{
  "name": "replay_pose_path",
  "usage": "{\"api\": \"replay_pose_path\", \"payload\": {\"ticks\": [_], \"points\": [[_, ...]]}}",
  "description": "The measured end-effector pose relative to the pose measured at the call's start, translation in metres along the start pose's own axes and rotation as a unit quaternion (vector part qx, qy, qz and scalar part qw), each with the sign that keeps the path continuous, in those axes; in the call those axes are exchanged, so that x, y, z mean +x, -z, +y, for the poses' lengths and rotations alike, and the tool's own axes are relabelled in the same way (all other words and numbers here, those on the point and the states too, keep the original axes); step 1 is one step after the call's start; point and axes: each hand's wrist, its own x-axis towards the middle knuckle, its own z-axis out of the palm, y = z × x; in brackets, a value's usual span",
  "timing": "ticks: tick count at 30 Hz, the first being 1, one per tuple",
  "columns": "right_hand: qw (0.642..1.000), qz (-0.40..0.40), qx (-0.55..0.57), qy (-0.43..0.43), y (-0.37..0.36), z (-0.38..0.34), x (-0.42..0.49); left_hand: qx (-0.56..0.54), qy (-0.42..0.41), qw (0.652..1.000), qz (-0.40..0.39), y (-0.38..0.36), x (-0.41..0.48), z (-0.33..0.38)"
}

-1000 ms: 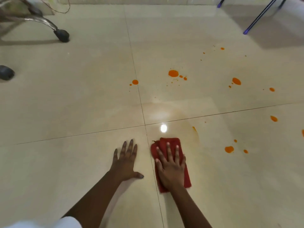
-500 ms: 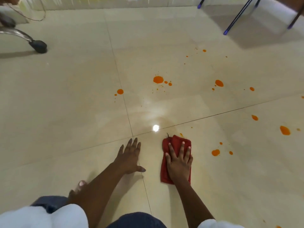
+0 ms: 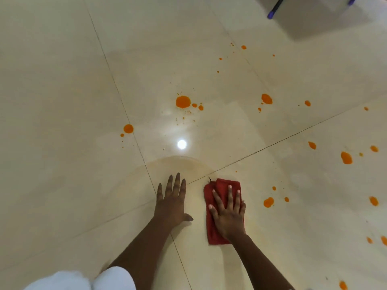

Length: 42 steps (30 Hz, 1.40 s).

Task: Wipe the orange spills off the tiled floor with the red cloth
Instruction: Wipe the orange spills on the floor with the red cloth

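Flat: right hand (image 3: 229,216) presses red cloth (image 3: 217,206); orange spills (image 3: 268,202) near.

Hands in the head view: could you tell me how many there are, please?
2. The left hand lies flat on the bare tiled floor; the right hand presses flat on the red cloth. None seems hidden.

Tiled floor (image 3: 62,91) open ahead; blue-tipped legs (image 3: 276,8) far back

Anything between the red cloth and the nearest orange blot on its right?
Head view: only bare tile between the red cloth and that orange blot.
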Motion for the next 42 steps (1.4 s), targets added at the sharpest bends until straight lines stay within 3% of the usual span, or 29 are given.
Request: {"api": "replay_pose_path", "payload": {"ticks": [6, 8, 10, 13, 17, 19, 20, 23, 26, 29, 32, 34, 36, 39, 42], "points": [[0.99, 0.107, 0.026, -0.085, 0.049, -0.017, 0.099, -0.003, 0.018, 0.999, 0.041, 0.0, 0.036, -0.046], [0.992, 0.125, 0.004, -0.013, 0.052, -0.054, 0.127, -0.015, 0.016, 0.998, 0.056, -0.006, 0.043, -0.058], [0.983, 0.132, -0.013, 0.125, 0.035, -0.085, 0.12, -0.029, 0.018, 0.994, 0.101, -0.011, 0.044, -0.066], [0.963, 0.143, -0.036, 0.228, 0.004, -0.061, 0.078, -0.078, 0.063, 0.99, 0.098, -0.015, 0.042, -0.078], [0.973, 0.211, -0.02, 0.092, 0.041, -0.003, 0.121, -0.085, 0.054, 0.99, 0.103, -0.02, 0.042, -0.082], [0.98, 0.199, -0.003, 0.026, 0.075, -0.031, 0.174, -0.082, 0.049, 0.989, 0.114, -0.021, 0.043, -0.082], [0.983, 0.178, -0.002, 0.036, 0.079, -0.059, 0.192, -0.076, 0.048, 0.989, 0.119, -0.023, 0.042, -0.082], [0.966, 0.172, -0.044, 0.187, 0.051, -0.128, 0.18, -0.091, 0.068, 0.985, 0.129, -0.021, 0.038, -0.083], [0.931, 0.167, -0.086, 0.313, 0.009, -0.105, 0.114, -0.116, 0.114, 0.975, 0.149, -0.021, 0.028, -0.101], [0.948, 0.193, -0.064, 0.246, 0.029, -0.057, 0.131, -0.104, 0.114, 0.979, 0.135, -0.026, 0.022, -0.116], [0.972, 0.201, -0.035, 0.119, 0.075, -0.094, 0.203, -0.104, 0.106, 0.977, 0.151, -0.027, 0.023, -0.115], [0.975, 0.16, -0.037, 0.148, 0.08, -0.149, 0.221, -0.102, 0.101, 0.978, 0.151, -0.028, 0.021, -0.113], [0.953, 0.145, -0.067, 0.258, 0.056, -0.184, 0.197, -0.111, 0.106, 0.974, 0.165, -0.027, 0.019, -0.116], [0.906, 0.147, -0.109, 0.383, 0.013, -0.148, 0.131, -0.131, 0.159, 0.964, 0.17, -0.025, 0.012, -0.134], [0.933, 0.188, -0.079, 0.298, 0.035, -0.111, 0.156, -0.121, 0.17, 0.965, 0.158, -0.029, 0.005, -0.156]]}}
